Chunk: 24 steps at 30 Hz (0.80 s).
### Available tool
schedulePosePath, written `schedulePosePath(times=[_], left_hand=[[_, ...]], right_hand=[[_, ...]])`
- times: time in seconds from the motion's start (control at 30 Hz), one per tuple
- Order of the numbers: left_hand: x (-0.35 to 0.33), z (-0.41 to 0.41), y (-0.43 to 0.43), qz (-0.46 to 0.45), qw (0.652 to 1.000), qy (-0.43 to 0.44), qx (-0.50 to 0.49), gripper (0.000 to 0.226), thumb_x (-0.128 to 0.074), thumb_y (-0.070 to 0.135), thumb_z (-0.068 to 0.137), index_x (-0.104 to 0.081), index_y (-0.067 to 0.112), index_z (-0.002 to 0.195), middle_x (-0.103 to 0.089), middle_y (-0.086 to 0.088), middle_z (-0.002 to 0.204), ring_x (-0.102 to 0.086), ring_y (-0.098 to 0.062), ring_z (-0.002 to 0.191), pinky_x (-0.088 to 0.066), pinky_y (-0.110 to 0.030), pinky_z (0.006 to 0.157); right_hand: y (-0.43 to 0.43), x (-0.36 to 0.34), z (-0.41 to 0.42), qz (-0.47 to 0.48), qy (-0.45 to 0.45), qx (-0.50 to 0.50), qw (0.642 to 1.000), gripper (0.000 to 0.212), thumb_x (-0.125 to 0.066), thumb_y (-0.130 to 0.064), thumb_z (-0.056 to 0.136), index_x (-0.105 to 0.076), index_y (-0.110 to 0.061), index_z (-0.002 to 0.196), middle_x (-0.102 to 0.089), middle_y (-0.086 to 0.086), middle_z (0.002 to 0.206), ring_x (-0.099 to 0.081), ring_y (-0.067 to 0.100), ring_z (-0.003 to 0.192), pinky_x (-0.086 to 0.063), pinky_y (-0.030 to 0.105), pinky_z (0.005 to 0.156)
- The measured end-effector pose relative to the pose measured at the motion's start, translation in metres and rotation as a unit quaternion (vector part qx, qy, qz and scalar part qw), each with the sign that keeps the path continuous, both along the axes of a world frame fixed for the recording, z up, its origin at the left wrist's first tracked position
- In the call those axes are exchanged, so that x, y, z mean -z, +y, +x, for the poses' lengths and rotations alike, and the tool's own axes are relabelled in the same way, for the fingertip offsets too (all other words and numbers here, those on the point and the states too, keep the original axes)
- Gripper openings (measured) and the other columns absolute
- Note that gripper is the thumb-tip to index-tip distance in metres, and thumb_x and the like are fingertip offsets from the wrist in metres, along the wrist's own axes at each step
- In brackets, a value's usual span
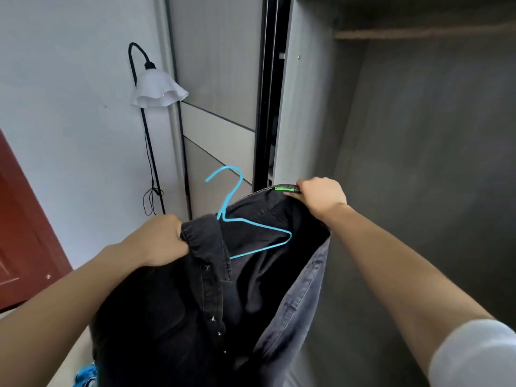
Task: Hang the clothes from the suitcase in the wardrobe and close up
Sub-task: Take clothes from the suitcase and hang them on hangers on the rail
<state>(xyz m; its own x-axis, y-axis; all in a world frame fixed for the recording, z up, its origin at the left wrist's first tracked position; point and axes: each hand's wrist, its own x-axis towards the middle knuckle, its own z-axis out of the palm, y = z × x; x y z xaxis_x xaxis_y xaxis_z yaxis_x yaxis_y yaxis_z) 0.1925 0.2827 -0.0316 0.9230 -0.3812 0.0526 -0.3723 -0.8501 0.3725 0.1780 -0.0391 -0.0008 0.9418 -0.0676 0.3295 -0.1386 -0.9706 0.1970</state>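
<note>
Dark denim shirt [173, 317] at frame centre, blue wire hanger [257, 225] in its neck, hook pointing up-left. Left hand [162, 241] clenches the placket. Right hand [321, 195] pinches the collar, nearer the open wardrobe [307, 107] at right.

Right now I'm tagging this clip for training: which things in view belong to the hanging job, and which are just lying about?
Job: dark denim garment, blue hanger inside it, left hand and right hand gripping its top edge, open wardrobe, sliding door.
Lying about: floor lamp, red door.
</note>
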Motion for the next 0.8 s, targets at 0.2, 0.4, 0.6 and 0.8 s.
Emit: schedulePosePath(times=[0.2,0.4,0.6,0.8], left_hand=[[0.009,-0.003,-0.015,0.027,0.999,-0.020,-0.017,0.020,-0.056,0.009,0.072,-0.048,0.009,0.053,-0.058,-0.008,0.061,-0.056,-0.024,0.062,-0.045,-0.031,0.056],[0.023,0.007,-0.011,0.080,0.985,-0.052,-0.147,0.013,-0.057,0.015,0.083,-0.060,0.011,0.094,-0.058,-0.006,0.088,-0.056,-0.029,0.082,-0.042,-0.030,0.067],[0.031,0.015,-0.024,-0.066,0.985,-0.035,-0.156,0.013,-0.055,0.006,0.080,-0.054,0.005,0.067,-0.060,-0.012,0.071,-0.051,-0.026,0.061,-0.039,-0.029,0.055],[-0.004,0.022,-0.007,-0.222,0.956,-0.128,-0.142,0.037,-0.060,0.006,0.078,-0.038,0.010,0.048,-0.041,-0.002,0.044,-0.039,-0.019,0.047,-0.031,-0.030,0.051]], right_hand=[[0.014,0.002,-0.005,0.085,-0.026,-0.006,0.996,0.051,-0.039,-0.059,0.097,-0.060,-0.013,0.097,-0.068,0.014,0.101,-0.063,0.037,0.095,-0.041,0.037,0.069],[0.022,-0.019,-0.021,0.057,-0.009,-0.009,0.998,0.050,-0.042,-0.064,0.094,-0.055,-0.016,0.088,-0.067,0.014,0.100,-0.063,0.037,0.094,-0.039,0.036,0.068],[0.061,-0.030,-0.033,0.479,-0.051,-0.054,0.875,0.042,-0.060,-0.032,0.095,-0.046,-0.016,0.058,-0.048,-0.003,0.050,-0.047,0.013,0.048,-0.034,0.025,0.053],[0.051,-0.011,-0.052,0.503,0.265,-0.193,0.799,0.024,-0.068,-0.012,0.088,-0.068,-0.024,0.108,-0.070,-0.002,0.106,-0.064,0.008,0.093,-0.052,0.026,0.074]])
